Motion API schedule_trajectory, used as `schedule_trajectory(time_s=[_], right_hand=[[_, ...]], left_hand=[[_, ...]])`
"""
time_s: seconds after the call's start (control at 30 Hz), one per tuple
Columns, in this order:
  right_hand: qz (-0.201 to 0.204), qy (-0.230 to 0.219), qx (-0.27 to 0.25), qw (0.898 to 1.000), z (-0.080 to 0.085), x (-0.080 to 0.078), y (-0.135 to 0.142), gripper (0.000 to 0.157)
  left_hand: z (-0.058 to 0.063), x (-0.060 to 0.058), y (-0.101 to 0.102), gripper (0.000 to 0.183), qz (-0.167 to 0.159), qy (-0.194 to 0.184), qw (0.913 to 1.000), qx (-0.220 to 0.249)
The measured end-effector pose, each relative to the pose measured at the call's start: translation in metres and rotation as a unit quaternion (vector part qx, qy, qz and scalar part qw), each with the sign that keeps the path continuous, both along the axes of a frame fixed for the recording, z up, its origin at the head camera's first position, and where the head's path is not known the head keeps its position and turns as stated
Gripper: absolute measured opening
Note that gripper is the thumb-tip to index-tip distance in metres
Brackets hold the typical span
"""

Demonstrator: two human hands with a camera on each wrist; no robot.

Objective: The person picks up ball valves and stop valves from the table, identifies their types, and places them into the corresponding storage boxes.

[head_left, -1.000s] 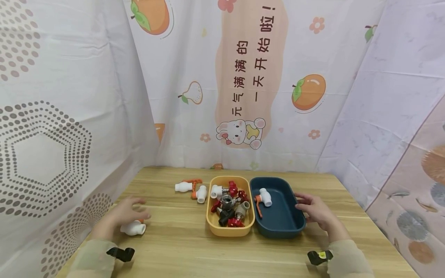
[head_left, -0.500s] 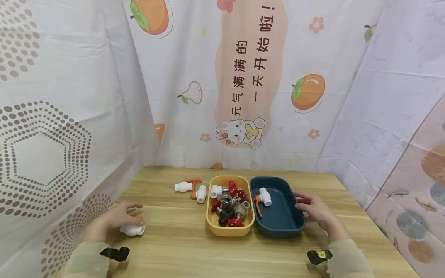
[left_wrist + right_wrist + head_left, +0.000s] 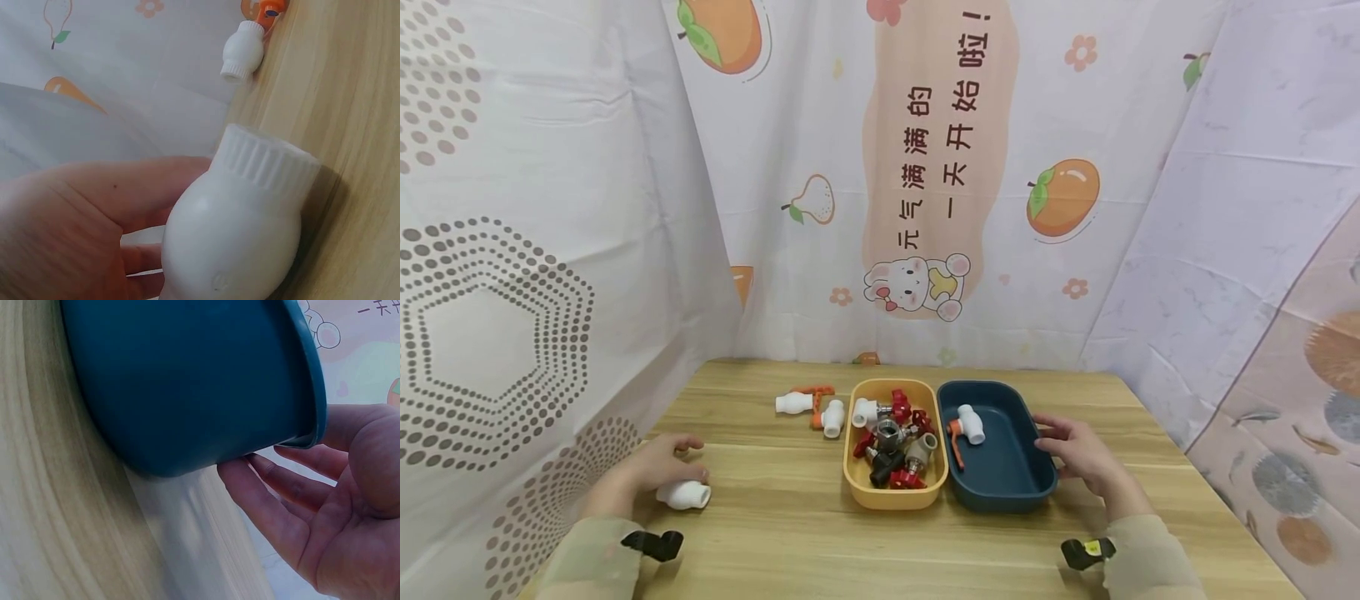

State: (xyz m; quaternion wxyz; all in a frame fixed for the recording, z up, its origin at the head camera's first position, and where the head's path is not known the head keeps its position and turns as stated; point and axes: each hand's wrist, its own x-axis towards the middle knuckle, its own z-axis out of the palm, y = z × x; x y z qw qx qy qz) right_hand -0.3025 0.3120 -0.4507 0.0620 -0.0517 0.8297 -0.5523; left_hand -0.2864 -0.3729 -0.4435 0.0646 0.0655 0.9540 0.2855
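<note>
A white ball valve (image 3: 684,495) lies at the left of the table. My left hand (image 3: 658,462) is over it, fingers curled down against it; the valve's handle is hidden. Close up in the left wrist view, the rounded valve body (image 3: 234,219) covers most of my fingertips. At the right, my right hand (image 3: 1084,454) holds the side of a dark blue bin (image 3: 1003,502). In the right wrist view, the fingers (image 3: 256,500) touch the bin's outer wall and the thumb reaches the rim. Inside that bin lies one white ball valve (image 3: 972,425) with an orange handle.
A yellow bin (image 3: 895,499) touches the blue bin's left side, filled with several red-handled valves (image 3: 908,479). Two more white valves (image 3: 794,403) with orange handles lie left of it. Printed curtains (image 3: 820,275) surround the wooden table (image 3: 790,542).
My left hand has lowered onto the white valve, its spread fingers closing in and covering the orange handle. The right hand stays at the blue bin.
</note>
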Motion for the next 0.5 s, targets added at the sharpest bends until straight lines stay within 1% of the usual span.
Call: schedule_trajectory(time_s=[0.17,0.3,0.5], right_hand=[[0.0,0.002,0.0,1.0,0.001,-0.001,0.0,0.057],[0.004,0.005,-0.001,1.0,0.001,-0.001,0.0,0.057],[0.004,0.003,0.003,1.0,0.001,0.0,0.0,0.057]], left_hand=[[-0.001,-0.003,0.001,0.065,0.012,0.006,0.9999,-0.008],[-0.003,-0.008,0.001,0.064,0.026,0.014,0.9995,-0.011],[-0.008,-0.014,-0.002,0.065,0.045,0.014,0.9987,-0.018]])
